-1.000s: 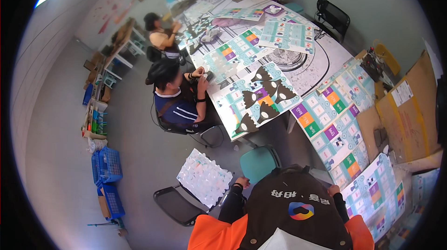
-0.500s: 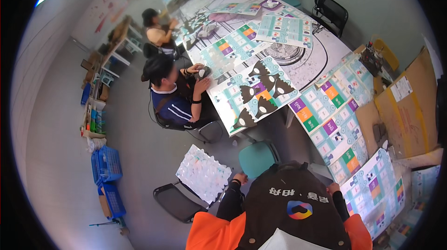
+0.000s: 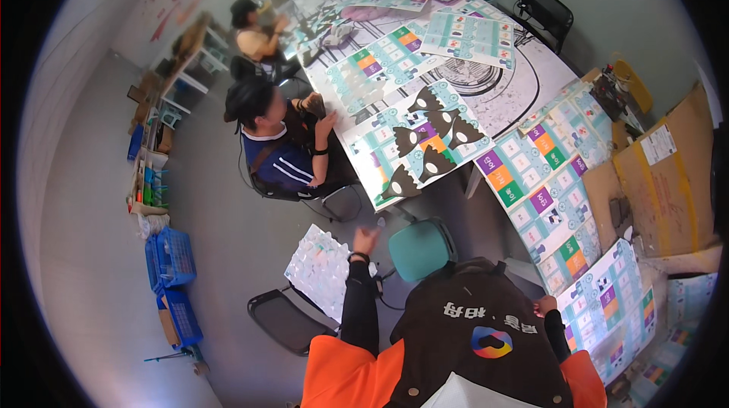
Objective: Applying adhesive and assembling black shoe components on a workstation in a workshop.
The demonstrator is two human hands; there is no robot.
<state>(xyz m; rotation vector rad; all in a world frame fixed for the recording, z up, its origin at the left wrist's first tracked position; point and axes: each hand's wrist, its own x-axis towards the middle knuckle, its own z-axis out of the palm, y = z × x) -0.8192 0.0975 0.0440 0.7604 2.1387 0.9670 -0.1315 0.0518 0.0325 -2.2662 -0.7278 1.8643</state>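
My left hand [image 3: 365, 241] is stretched out above the floor, between a green seat [image 3: 420, 249] and a chair piled with small clear plastic pieces [image 3: 319, 267]. Its fingers look spread, with nothing visible in them. Beyond the fingertips is a small pale scrap [image 3: 381, 223]. Low on the right, my right hand [image 3: 544, 305] is beside the edge of the printed sheets [image 3: 566, 256]; its fingers are too hidden to read. On the table ahead, several black fan-shaped pieces with pale ovals [image 3: 437, 163] lie on another printed sheet [image 3: 380, 157].
A seated co-worker in blue [image 3: 277, 157] works at the table's left side, with another person [image 3: 254, 36] farther back. Cardboard boxes [image 3: 668, 173] stand at the right. Blue crates [image 3: 173, 260] are on the floor at left, and a black mesh chair [image 3: 543, 13] stands behind the table.
My left hand has moved up and forward from beside the green seat, and its arm is more stretched. My right hand has hardly moved. The blue-clad co-worker's hands have drawn closer together.
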